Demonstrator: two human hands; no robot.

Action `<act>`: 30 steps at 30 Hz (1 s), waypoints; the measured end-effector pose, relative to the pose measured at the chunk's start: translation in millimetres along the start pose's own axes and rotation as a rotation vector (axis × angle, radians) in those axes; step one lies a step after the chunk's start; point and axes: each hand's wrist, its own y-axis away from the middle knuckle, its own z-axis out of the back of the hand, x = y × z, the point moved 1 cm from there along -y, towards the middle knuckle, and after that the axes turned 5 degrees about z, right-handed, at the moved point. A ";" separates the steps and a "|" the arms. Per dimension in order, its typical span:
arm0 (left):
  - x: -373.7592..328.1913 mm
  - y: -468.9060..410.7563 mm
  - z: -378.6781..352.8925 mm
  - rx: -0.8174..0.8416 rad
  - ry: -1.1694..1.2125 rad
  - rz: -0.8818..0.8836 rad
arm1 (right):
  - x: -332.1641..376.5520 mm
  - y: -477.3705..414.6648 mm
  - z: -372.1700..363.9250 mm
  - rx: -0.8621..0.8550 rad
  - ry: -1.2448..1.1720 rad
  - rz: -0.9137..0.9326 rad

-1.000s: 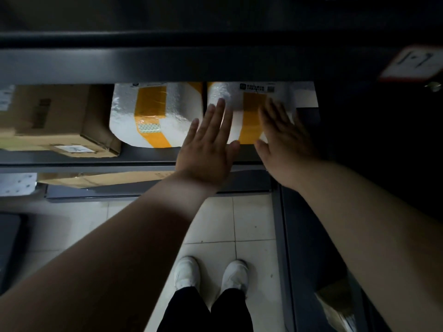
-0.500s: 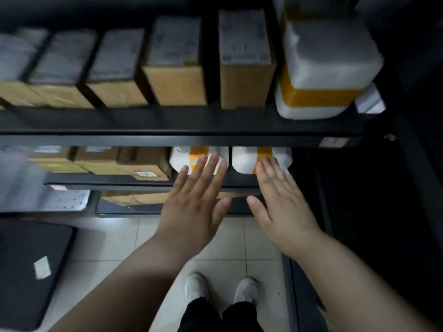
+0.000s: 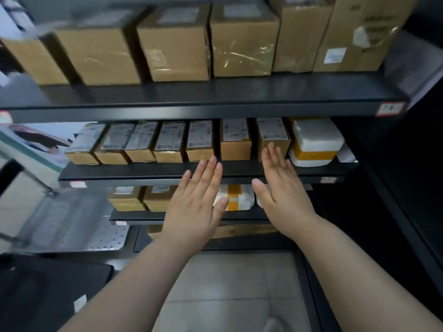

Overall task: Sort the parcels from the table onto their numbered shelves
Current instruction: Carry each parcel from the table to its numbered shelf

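My left hand (image 3: 195, 201) and my right hand (image 3: 281, 188) are both raised in front of a black shelf rack (image 3: 215, 97), fingers straight, holding nothing. Behind them, on a low shelf, lies a white foam parcel with orange tape (image 3: 237, 197); a second one beside it is mostly hidden by my right hand. The middle shelf (image 3: 143, 171) carries a row of several small brown boxes (image 3: 235, 142) and a white foam box with orange tape (image 3: 314, 144) at its right end. Large brown cartons (image 3: 242, 41) fill the top shelf.
Small numbered labels (image 3: 390, 109) mark the shelf edges at the right. A perforated grey panel (image 3: 72, 219) and a black surface (image 3: 48, 291) lie at the lower left. Pale tiled floor (image 3: 230, 291) is underfoot, with a dark upright frame (image 3: 395, 212) at the right.
The view has lifted from the low shelf to the upper shelves. Both hands came away from the white foam parcels and rose, staying flat and empty.
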 end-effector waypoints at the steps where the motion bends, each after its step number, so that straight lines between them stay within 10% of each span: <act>1: 9.1 0.3 11.3 -0.011 -0.002 0.001 | 14.3 -2.0 2.4 -0.013 -0.006 0.010; 30: 171.5 -39.0 150.0 -0.284 -0.036 0.094 | 199.2 -115.2 60.4 -0.153 0.045 0.292</act>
